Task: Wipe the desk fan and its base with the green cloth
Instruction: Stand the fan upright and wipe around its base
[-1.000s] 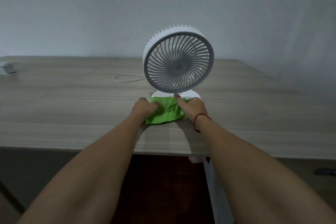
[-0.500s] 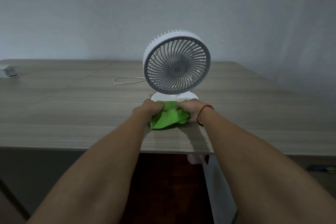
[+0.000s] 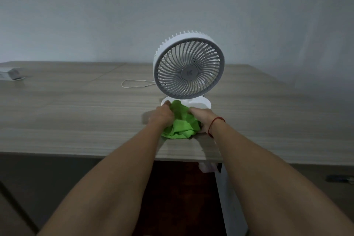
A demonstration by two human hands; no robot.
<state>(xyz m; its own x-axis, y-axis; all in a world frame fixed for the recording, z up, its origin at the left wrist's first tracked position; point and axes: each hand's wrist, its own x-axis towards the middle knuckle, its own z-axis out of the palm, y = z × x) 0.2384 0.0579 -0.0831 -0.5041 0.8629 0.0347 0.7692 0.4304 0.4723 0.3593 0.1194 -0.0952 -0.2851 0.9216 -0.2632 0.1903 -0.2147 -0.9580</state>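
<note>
Just right of the frame's centre, a white fan [image 3: 188, 68] stands upright on a wooden desk [image 3: 76, 117], its round grille facing the camera and its ribbed rim showing along the top. Below the grille sits the round white base [image 3: 203, 103], flat on the desk, with its near left part covered by a green cloth [image 3: 181, 120]. That cloth is bunched into folds; its upper end lies on the base and its lower end rests on the desk close to the near edge.

Both hands hold the cloth from opposite sides. At the cloth's left side, the left hand [image 3: 161, 114] has its fingers curled into the fabric, fingertips touching the rim of the base. At the right side, the right hand [image 3: 204, 118] is closed on the fabric too, knuckles up, with a red string [image 3: 215, 123] around the wrist. Both forearms reach up from the bottom of the frame and cross over the desk's near edge.

Left of the fan, behind it, a thin white cord [image 3: 134, 83] lies in a loop on the desk. At the far left edge of the frame a small pale object [image 3: 11, 73] rests on the desk; it is too blurred to tell what it is. A plain grey wall [image 3: 172, 5] fills the upper half of the frame. Under the desk, between the arms, the space is dark.
</note>
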